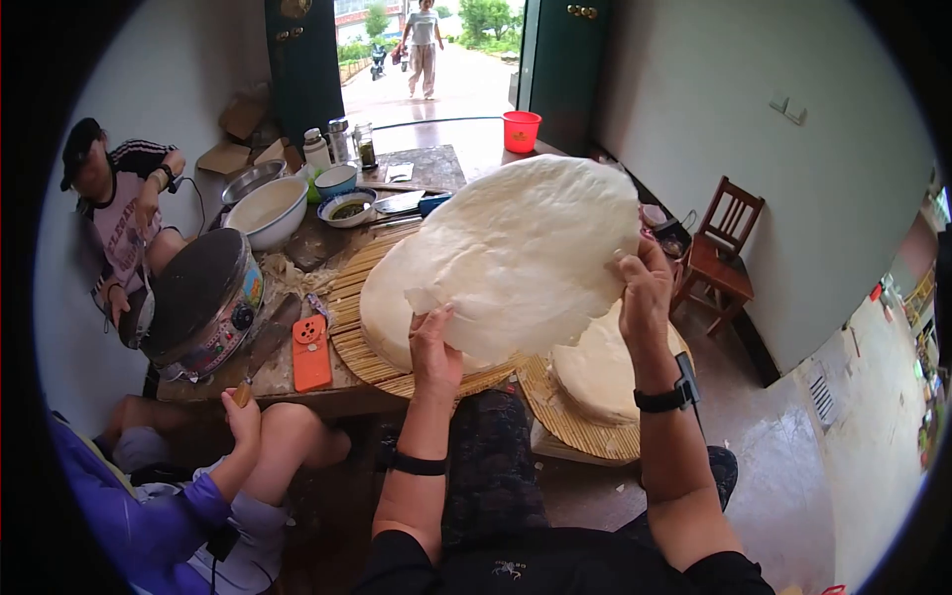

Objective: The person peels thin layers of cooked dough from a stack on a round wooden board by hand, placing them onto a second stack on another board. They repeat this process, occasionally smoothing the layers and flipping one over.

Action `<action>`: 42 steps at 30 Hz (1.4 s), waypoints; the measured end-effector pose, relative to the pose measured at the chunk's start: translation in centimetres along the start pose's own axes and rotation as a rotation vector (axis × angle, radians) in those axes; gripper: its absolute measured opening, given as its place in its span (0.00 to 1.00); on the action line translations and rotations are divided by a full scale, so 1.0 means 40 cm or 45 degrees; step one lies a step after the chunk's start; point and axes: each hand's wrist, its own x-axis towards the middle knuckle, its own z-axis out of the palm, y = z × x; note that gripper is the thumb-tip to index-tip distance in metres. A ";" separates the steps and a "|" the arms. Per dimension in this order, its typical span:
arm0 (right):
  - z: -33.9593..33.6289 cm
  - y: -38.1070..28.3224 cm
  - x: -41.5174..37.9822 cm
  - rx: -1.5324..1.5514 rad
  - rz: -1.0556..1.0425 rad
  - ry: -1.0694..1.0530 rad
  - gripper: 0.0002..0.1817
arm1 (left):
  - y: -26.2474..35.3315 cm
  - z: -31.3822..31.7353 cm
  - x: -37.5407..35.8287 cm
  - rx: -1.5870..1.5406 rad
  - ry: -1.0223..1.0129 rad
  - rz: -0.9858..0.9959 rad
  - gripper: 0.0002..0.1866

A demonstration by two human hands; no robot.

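A large thin sheet of pale dough point(535, 248) is held up in front of me by its edges. My left hand point(434, 349) pinches its lower left edge, and my right hand point(645, 288) grips its right edge. Beneath the sheet, at the left, a stack of flat dough point(385, 297) lies on a round slatted mat point(347, 317). Under my right forearm more dough rounds point(595, 379) rest on a second slatted mat point(545, 412). The raised sheet partly hides both stacks.
At the left stand a round electric griddle point(203, 297), a white basin point(266, 213) and an orange phone point(310, 354). One person point(129, 208) sits behind the griddle; another's hand point(244, 416) holds a spatula point(270, 342). A red bucket point(521, 131) and wooden chair point(719, 253) stand beyond.
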 end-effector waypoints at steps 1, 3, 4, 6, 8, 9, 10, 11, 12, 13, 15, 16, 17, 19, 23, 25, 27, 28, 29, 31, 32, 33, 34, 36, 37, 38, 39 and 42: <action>0.012 0.049 -0.003 0.039 0.146 0.017 0.10 | 0.034 -0.018 0.011 0.111 0.066 0.079 0.15; 0.031 0.134 -0.020 0.050 0.402 0.032 0.07 | 0.079 -0.088 0.050 0.212 0.089 0.110 0.15; 0.041 0.180 -0.024 0.048 0.479 0.021 0.07 | 0.098 -0.118 0.066 0.304 0.112 0.125 0.15; 0.050 0.245 -0.046 0.080 0.623 0.007 0.07 | 0.121 -0.167 0.092 0.360 0.132 0.085 0.15; 0.057 0.298 -0.065 0.036 0.674 -0.001 0.07 | 0.131 -0.206 0.112 0.627 0.220 0.032 0.16; 0.056 0.319 -0.068 -0.016 0.720 -0.011 0.07 | 0.131 -0.228 0.123 0.636 0.214 0.027 0.16; 0.052 0.333 -0.068 -0.012 0.721 0.003 0.07 | 0.131 -0.249 0.130 0.703 0.259 -0.004 0.17; 0.044 0.346 -0.068 -0.154 0.753 -0.072 0.07 | 0.128 -0.269 0.136 0.771 0.303 -0.038 0.18; 0.036 0.355 -0.069 -0.298 0.787 -0.145 0.08 | 0.129 -0.274 0.135 0.780 0.293 -0.050 0.18; 0.033 0.368 -0.072 -0.318 0.755 -0.117 0.08 | 0.128 -0.278 0.134 0.776 0.318 -0.065 0.18; 0.024 0.386 -0.066 -0.376 0.749 -0.119 0.08 | 0.125 -0.285 0.142 0.708 0.344 -0.111 0.20; 0.019 0.391 -0.061 -0.434 0.740 -0.142 0.08 | 0.121 -0.289 0.144 0.720 0.328 -0.128 0.20; 0.018 0.397 -0.058 -0.470 0.732 -0.126 0.09 | 0.119 -0.291 0.145 0.725 0.337 -0.134 0.20; 0.021 0.387 -0.055 -0.467 0.746 -0.117 0.09 | 0.128 -0.305 0.153 0.770 0.294 -0.172 0.23; -0.012 0.358 -0.079 -0.349 0.711 -0.111 0.11 | 0.127 -0.305 0.157 0.764 0.334 -0.211 0.21; -0.040 0.329 -0.106 -0.301 0.675 -0.080 0.12 | 0.123 -0.324 0.169 0.765 0.326 -0.222 0.20; -0.097 0.289 -0.138 -0.365 0.749 -0.296 0.13 | 0.127 -0.335 0.172 0.765 0.319 -0.233 0.20; -0.129 0.285 -0.158 -0.357 0.752 -0.281 0.13 | 0.129 -0.333 0.171 0.745 0.324 -0.242 0.20; -0.163 0.282 -0.183 -0.414 0.746 -0.379 0.13 | 0.131 -0.331 0.171 0.724 0.328 -0.251 0.20; -0.217 0.263 -0.233 -0.466 0.740 -0.472 0.13 | 0.129 -0.332 0.173 0.734 0.310 -0.244 0.20; -0.239 0.244 -0.262 -0.485 0.817 -0.502 0.13 | 0.129 -0.334 0.175 0.735 0.300 -0.232 0.21; -0.260 0.233 -0.288 -0.504 0.895 -0.533 0.13 | 0.130 -0.336 0.177 0.745 0.297 -0.235 0.21; -0.282 0.234 -0.312 -0.495 0.899 -0.528 0.13 | 0.133 -0.337 0.179 0.764 0.274 -0.248 0.19; -0.318 0.237 -0.357 -0.438 0.958 -0.551 0.13 | 0.135 -0.333 0.176 0.793 0.260 -0.261 0.18; -0.333 0.238 -0.375 -0.439 0.935 -0.531 0.12 | 0.134 -0.326 0.179 0.809 0.320 -0.279 0.18; -0.348 0.240 -0.384 -0.427 0.950 -0.544 0.12 | 0.134 -0.321 0.181 0.825 0.386 -0.295 0.18; -0.361 0.244 -0.391 -0.465 0.946 -0.512 0.12 | 0.131 -0.315 0.181 0.836 0.415 -0.290 0.18; -0.387 0.264 -0.404 -0.570 0.897 -0.495 0.11 | 0.139 -0.330 0.190 0.865 0.484 -0.302 0.18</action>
